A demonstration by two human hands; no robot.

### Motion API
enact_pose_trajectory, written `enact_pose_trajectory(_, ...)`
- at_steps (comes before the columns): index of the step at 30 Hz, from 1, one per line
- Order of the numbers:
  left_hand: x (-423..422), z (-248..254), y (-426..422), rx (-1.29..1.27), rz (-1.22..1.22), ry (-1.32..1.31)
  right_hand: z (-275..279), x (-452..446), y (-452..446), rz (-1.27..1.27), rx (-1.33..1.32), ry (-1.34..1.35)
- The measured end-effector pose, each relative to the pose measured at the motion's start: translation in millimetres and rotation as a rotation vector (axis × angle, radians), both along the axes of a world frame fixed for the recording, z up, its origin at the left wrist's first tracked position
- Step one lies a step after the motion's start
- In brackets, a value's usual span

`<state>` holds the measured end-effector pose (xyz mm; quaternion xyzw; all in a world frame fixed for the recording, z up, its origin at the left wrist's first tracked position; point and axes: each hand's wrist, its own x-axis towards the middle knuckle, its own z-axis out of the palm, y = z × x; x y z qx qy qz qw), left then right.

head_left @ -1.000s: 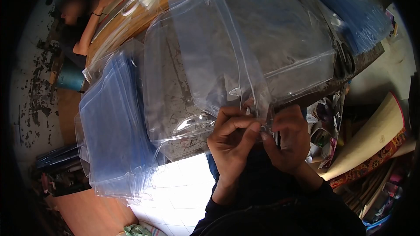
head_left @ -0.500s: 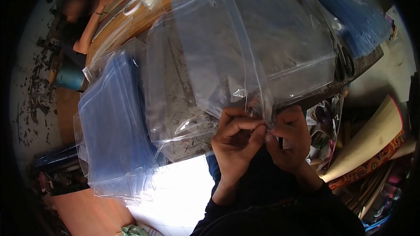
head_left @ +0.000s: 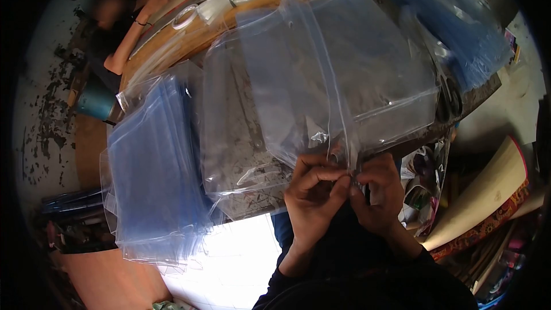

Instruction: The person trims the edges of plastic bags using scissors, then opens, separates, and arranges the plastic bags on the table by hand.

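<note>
My left hand (head_left: 315, 195) is closed in a pinch on the near end of a long clear plastic strip (head_left: 323, 57). Thumb to thumb with it, my right hand (head_left: 379, 192) pinches the same end from the other side. From my fingers the strip runs away across the table, over a large clear plastic sheet (head_left: 379, 51). Further left lies another see-through plastic piece (head_left: 229, 109), partly under that sheet. The exact spot between my fingertips is too small to make out.
A stack of bluish plastic sheets (head_left: 152, 166) overhangs the table (head_left: 247, 202) at left. Black-handled scissors (head_left: 453, 100) lie at the right edge, near more blue plastic (head_left: 459, 28). A tape roll (head_left: 184, 17) sits at the back, beside another person's arm (head_left: 129, 43). A rolled mat (head_left: 482, 195) stands at right.
The view has shifted slightly, so the table and hands appear a little lower. Both hands keep pinching the strip's end, with only slight finger movement.
</note>
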<state>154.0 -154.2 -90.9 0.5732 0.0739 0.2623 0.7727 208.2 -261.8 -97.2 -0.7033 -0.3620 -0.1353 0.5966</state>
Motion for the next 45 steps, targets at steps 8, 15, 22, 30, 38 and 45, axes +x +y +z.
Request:
enact_pose_trajectory(8, 5, 14, -7, -0.178, 0.066, -0.004, -7, -3, -3, 0.022, 0.053, 0.124)
enact_pose_trajectory(15, 2, 2, -1, 0.120, 0.004, 0.049, -11, -7, 2, -0.029, 0.179, 0.338)
enact_pose_trajectory(22, 3, 2, -4, 0.040, 0.021, 0.032, -11, -3, 0, -0.076, 0.120, 0.139)
enact_pose_trajectory(30, 4, 0, -4, -0.021, 0.016, -0.026, -1, -9, 0, -0.007, 0.134, 0.293)
enact_pose_trajectory(38, 4, -8, -3, 0.012, 0.016, -0.071, -7, -7, 1, 0.024, 0.251, 0.314)
enact_pose_trajectory(45, 3, -10, -1, 0.068, 0.020, -0.078, -12, -5, 1, -0.043, 0.184, 0.232)
